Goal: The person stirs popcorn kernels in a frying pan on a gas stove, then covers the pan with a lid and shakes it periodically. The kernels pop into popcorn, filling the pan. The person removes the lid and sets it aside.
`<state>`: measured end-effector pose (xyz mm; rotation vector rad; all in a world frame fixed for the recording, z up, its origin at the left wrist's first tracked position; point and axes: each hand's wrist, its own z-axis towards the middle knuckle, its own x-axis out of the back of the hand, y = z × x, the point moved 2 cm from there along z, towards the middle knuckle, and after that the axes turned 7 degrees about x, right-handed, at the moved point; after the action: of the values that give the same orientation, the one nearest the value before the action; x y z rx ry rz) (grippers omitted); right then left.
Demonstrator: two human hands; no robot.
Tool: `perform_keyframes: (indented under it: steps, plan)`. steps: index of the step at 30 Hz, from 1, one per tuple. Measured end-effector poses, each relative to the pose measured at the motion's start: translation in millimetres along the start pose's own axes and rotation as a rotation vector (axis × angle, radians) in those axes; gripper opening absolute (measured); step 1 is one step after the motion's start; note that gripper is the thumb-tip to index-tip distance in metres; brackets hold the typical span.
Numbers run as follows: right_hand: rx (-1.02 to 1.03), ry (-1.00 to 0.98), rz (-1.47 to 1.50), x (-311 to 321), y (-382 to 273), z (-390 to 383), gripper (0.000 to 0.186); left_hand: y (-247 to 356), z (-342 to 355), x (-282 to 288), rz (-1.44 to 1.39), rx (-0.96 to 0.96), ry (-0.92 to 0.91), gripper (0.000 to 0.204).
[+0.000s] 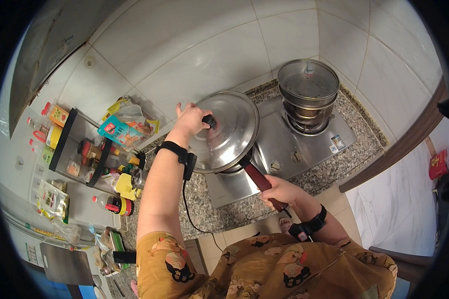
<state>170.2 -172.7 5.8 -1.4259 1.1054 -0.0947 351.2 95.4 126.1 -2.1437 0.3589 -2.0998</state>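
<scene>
A broad pan covered by a domed steel lid (234, 117) sits on the left burner of the steel gas stove (279, 174). My left hand (190, 121) is closed on the black lid knob (209, 120), with the thumb and fingertips at its side. Lower right, my right hand (279, 193) wraps round the dark red pan handle (257, 178), which points toward me. The lid hides what is in the pan. Both forearms carry black straps, and a cable hangs from the left one.
On the right burner stands a steamer pot (308, 107) with a glass lid. A black-framed spice rack (80, 149) with bottles and jars fills the left side, near a blue food packet (120, 130). Granite countertop (194, 199) edges the stove; tiled wall rises behind.
</scene>
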Motion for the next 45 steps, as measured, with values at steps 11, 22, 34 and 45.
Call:
perform_keyframes:
  steps: [11, 22, 34, 45]
  plan:
    - [0.021, 0.002, -0.031, -1.9, -3.1, -3.4, 0.035, 1.0, -3.7, 3.9, -0.005, 0.002, -0.013, 0.046]
    - [0.015, -0.014, -0.025, -1.6, -3.4, -6.4, 0.037, 1.7, -5.1, 13.7, -0.009, 0.005, -0.015, 0.047]
    - [-0.001, -0.027, -0.018, 0.0, -2.4, -7.5, 0.04, -3.1, -1.7, 12.7, -0.008, -0.002, 0.014, 0.049]
    - [0.021, -0.038, -0.02, 0.1, -2.3, -5.8, 0.035, -5.7, -2.3, 14.5, 0.017, -0.001, 0.008, 0.048]
